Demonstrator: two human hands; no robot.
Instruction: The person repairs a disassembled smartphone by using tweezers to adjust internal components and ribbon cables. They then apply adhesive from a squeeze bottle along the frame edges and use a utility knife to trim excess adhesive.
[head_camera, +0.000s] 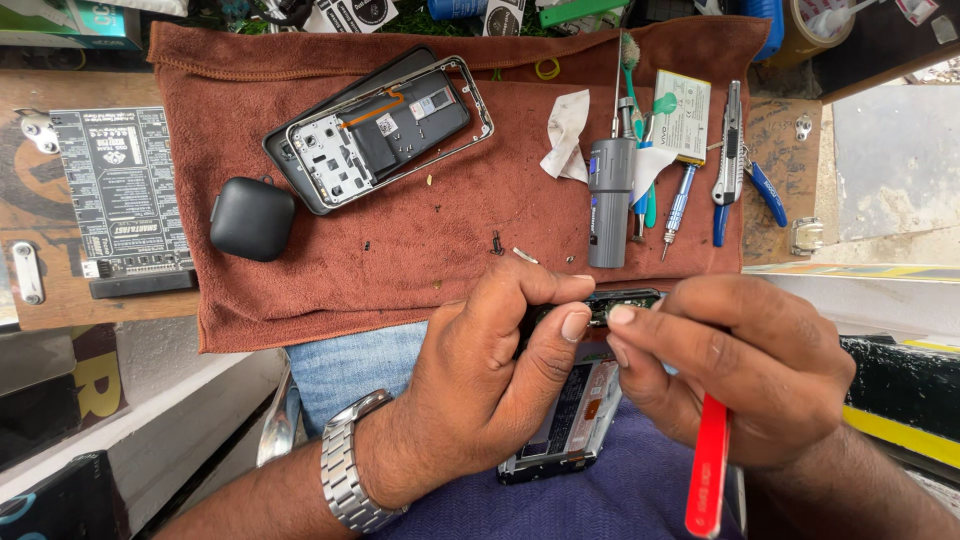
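Both our hands meet over the opened dark phone body (570, 410) on our lap: left hand (490, 370) grips it steady, right hand (730, 370) pinches its top edge, clutching a red plastic tool (708, 470).

Top left, a green and white box (70, 22) sits at the frame's edge. Along the top, black and white printed cards (350, 14) lie just past the brown cloth. On the left, a black panel (122, 185) covered in white print rests on the wooden bench. Right of centre, a pale flat pack (685, 115) with a printed label lies on the cloth beside the tools.
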